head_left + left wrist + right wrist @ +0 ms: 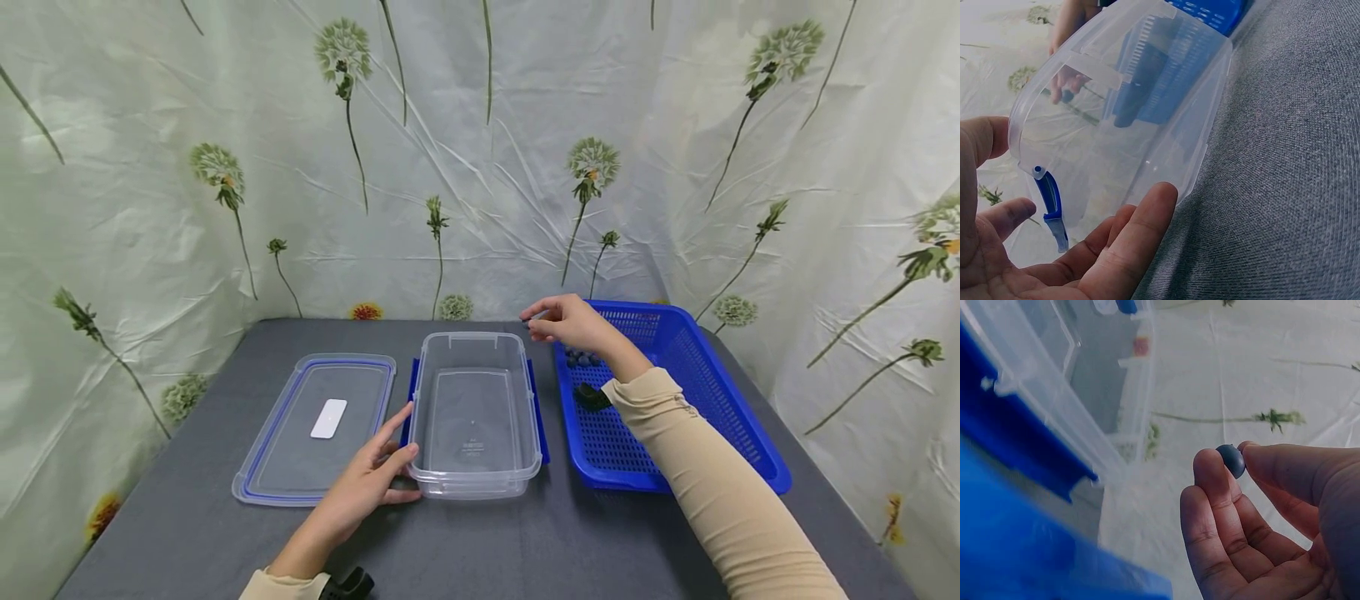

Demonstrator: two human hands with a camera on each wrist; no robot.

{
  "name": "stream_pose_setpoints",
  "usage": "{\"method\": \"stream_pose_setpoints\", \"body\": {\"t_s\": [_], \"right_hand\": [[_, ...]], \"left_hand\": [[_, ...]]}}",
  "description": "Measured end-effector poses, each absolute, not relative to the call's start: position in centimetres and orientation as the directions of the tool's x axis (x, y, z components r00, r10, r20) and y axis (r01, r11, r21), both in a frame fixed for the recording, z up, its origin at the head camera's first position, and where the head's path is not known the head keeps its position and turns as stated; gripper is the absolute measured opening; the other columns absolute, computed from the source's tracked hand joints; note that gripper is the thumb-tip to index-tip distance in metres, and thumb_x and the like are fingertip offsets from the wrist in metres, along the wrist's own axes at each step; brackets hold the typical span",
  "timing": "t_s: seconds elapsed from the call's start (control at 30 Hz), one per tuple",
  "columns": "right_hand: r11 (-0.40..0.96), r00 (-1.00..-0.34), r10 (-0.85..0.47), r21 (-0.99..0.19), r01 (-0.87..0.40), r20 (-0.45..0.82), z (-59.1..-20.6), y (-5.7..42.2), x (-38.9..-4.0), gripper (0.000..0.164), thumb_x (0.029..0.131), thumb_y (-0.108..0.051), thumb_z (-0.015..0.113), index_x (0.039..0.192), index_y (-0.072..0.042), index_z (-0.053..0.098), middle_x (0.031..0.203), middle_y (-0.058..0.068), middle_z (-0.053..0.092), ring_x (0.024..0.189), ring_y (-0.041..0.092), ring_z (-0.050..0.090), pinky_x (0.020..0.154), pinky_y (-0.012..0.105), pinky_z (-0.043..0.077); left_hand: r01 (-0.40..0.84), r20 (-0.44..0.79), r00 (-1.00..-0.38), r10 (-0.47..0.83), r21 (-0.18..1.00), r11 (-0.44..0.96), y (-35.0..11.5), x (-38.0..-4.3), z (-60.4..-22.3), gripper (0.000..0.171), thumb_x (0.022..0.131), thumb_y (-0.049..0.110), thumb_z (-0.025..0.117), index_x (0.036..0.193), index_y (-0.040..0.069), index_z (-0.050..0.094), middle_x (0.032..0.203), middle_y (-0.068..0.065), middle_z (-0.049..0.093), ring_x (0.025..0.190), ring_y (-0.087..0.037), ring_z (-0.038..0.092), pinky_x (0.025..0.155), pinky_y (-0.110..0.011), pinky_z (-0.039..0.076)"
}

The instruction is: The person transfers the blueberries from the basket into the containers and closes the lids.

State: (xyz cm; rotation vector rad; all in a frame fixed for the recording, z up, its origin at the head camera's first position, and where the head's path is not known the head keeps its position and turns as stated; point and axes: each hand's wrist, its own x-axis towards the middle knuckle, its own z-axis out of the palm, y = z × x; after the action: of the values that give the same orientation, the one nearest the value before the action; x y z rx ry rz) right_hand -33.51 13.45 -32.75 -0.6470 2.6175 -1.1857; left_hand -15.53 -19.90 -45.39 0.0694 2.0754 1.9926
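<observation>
My right hand [573,323] is raised between the clear plastic container [474,400] and the blue basket [716,400]. Its thumb and fingertip pinch one blueberry [1233,461], plainly seen in the right wrist view. At the container's near left corner, my left hand [358,493] spreads its fingers against the wall. In the left wrist view one fingertip touches the rim, and a long straight finger [1138,240] lies along the lower wall. Several blueberries [582,358] lie in the basket's left part, partly hidden by my right forearm. Nothing is seen inside the container.
A clear lid [288,442] with a blue seal and a white label [328,418] lies flat left of the container. Blue latches [538,417] hang at the container's sides. A grey cloth [480,550] covers the table, and a flower-printed curtain [487,167] hangs behind it.
</observation>
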Motion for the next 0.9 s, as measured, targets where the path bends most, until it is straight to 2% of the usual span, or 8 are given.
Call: {"method": "stream_pose_setpoints", "body": {"t_s": [0.17, 0.27, 0.37, 0.53, 0.6, 0.9], "right_hand": [[0.562, -0.865, -0.501, -0.769, -0.303, -0.025, -33.2, 11.3, -33.6, 0.031, 0.110, -0.015, 0.061, 0.136, -0.003, 0.071, 0.112, 0.021, 0.079, 0.110, 0.038, 0.076, 0.102, 0.056, 0.060], [0.559, -0.862, -0.506, -0.776, -0.290, -0.043, -33.3, 10.2, -33.6, 0.029, 0.110, -0.015, 0.062, 0.135, -0.004, 0.072, 0.108, 0.017, 0.079, 0.106, 0.035, 0.076, 0.102, 0.055, 0.061], [0.563, -0.852, -0.520, -0.776, -0.283, -0.067, -33.4, 9.2, -33.5, 0.029, 0.110, -0.015, 0.063, 0.134, -0.004, 0.072, 0.109, 0.015, 0.079, 0.104, 0.028, 0.075, 0.099, 0.049, 0.062], [0.583, -0.830, -0.545, -0.765, -0.273, -0.120, -33.5, 7.7, -33.6, 0.031, 0.110, -0.016, 0.062, 0.137, -0.003, 0.070, 0.116, 0.019, 0.079, 0.115, 0.038, 0.073, 0.097, 0.042, 0.063], [0.604, -0.828, -0.544, -0.749, -0.273, -0.137, -33.8, 7.2, -33.8, 0.031, 0.110, -0.016, 0.062, 0.137, -0.003, 0.070, 0.117, 0.021, 0.078, 0.117, 0.041, 0.072, 0.098, 0.043, 0.063], [0.654, -0.804, -0.549, -0.717, -0.242, -0.229, -36.0, 3.6, -34.1, 0.033, 0.110, -0.014, 0.061, 0.137, 0.002, 0.069, 0.119, 0.026, 0.077, 0.110, 0.036, 0.075, 0.100, 0.048, 0.062]], "left_hand": [[-0.143, -0.153, -0.967, 0.206, 0.988, 0.061, -19.9, -15.7, -45.5, 0.069, 0.111, 0.028, 0.061, 0.171, 0.035, 0.026, 0.139, -0.030, 0.049, 0.105, -0.026, 0.056, 0.088, -0.048, 0.067], [-0.134, -0.147, -0.967, 0.208, 0.988, 0.072, -19.9, -15.9, -45.5, 0.069, 0.111, 0.029, 0.061, 0.171, 0.035, 0.027, 0.139, -0.029, 0.049, 0.105, -0.026, 0.057, 0.088, -0.047, 0.067], [-0.122, -0.138, -0.967, 0.213, 0.989, 0.086, -19.8, -16.1, -45.4, 0.069, 0.111, 0.030, 0.061, 0.171, 0.034, 0.027, 0.137, -0.029, 0.050, 0.106, -0.027, 0.057, 0.088, -0.047, 0.067], [-0.113, -0.132, -0.965, 0.227, 0.989, 0.098, -19.7, -16.3, -45.3, 0.068, 0.112, 0.029, 0.060, 0.171, 0.035, 0.026, 0.133, -0.029, 0.051, 0.106, -0.027, 0.058, 0.088, -0.047, 0.067], [-0.111, -0.131, -0.964, 0.233, 0.989, 0.099, -19.7, -16.3, -45.2, 0.068, 0.112, 0.029, 0.059, 0.171, 0.036, 0.026, 0.134, -0.029, 0.051, 0.107, -0.027, 0.059, 0.089, -0.047, 0.067], [-0.119, -0.140, -0.961, 0.240, 0.988, 0.100, -20.4, -15.5, -45.4, 0.070, 0.112, 0.030, 0.059, 0.172, 0.034, 0.024, 0.136, -0.031, 0.050, 0.107, -0.027, 0.059, 0.090, -0.047, 0.067]]}}
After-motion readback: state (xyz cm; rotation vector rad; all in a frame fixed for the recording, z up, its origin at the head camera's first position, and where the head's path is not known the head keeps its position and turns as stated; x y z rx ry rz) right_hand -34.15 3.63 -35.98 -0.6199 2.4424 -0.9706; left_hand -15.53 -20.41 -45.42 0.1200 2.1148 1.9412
